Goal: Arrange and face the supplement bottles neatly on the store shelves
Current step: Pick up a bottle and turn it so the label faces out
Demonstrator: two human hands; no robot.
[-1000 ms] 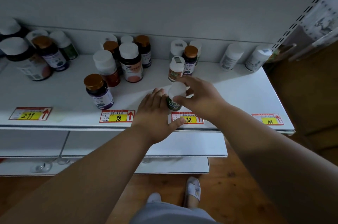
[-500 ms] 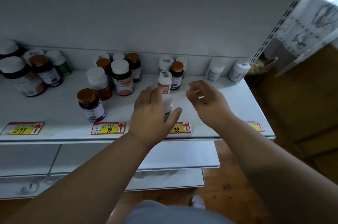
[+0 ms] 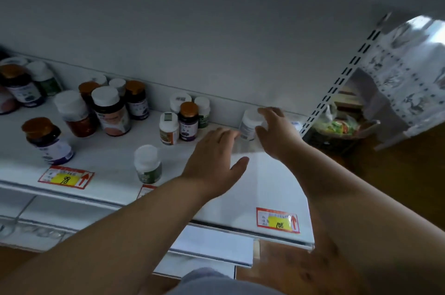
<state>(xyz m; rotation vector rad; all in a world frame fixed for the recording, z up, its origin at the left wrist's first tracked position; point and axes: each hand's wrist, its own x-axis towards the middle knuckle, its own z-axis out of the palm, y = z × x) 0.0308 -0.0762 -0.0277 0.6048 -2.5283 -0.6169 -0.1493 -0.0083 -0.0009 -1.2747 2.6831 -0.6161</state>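
A white shelf (image 3: 267, 181) holds several supplement bottles. A white-capped bottle with a green label (image 3: 147, 164) stands alone near the front edge, free of both hands. At the back right a white bottle (image 3: 248, 123) stands against the rear wall. My right hand (image 3: 275, 132) is at it, fingers curved over its cap and thumb beside it, blurred. My left hand (image 3: 214, 162) hovers open and flat above the shelf, just left of that bottle, holding nothing. A second white bottle (image 3: 295, 125) is mostly hidden behind my right hand.
Brown-capped and white-capped bottles cluster at the back left (image 3: 110, 111) and middle (image 3: 187, 121); one dark bottle (image 3: 48, 140) stands forward. Price tags 98 (image 3: 66, 178) and 108 (image 3: 278, 221) mark the front edge. A slotted upright (image 3: 337, 87) bounds the shelf's right end.
Both hands let go of the green-labelled bottle, which now stands by the front edge, and moved right and back to the white bottle. The view swung to the right.
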